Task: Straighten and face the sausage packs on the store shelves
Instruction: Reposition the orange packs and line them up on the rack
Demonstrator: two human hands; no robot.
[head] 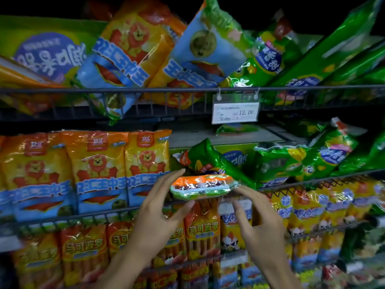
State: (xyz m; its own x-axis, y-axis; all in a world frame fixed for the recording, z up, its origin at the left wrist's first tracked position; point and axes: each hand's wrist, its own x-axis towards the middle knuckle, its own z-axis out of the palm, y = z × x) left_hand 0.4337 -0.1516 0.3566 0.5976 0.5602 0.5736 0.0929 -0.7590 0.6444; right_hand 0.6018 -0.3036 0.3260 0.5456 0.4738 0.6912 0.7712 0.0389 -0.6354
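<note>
At the centre of the frame both hands hold one sausage pack point(203, 186) flat, its end toward the camera, just in front of the middle shelf. The left hand point(160, 207) has its fingers spread long, the upper fingers reaching over the pack's left end and the thumb touching underneath, so it pinches that end lightly. The right hand point(256, 213) comes in from the lower right with its fingers extended to the pack's right end; whether they grip or only steady it I cannot tell for sure, though it looks like a loose fingertip hold. Held level like this, the pack seems ready to be turned upright and slid into the gap beside the row of lion packs point(93, 172), which already stand straight and face out at centre left. Just behind the held pack, green packs point(291, 163) lie slumped and crooked toward the right of the frame. In the upper part of the frame, the top shelf is a jumble of tilted bags behind a wire rail point(145, 90), with a price tag point(235, 112) hanging from it right of centre. The lower shelf in the bottom half holds upright orange and yellow packs point(202, 228). The store around the shelves is dim, dark above.
</note>
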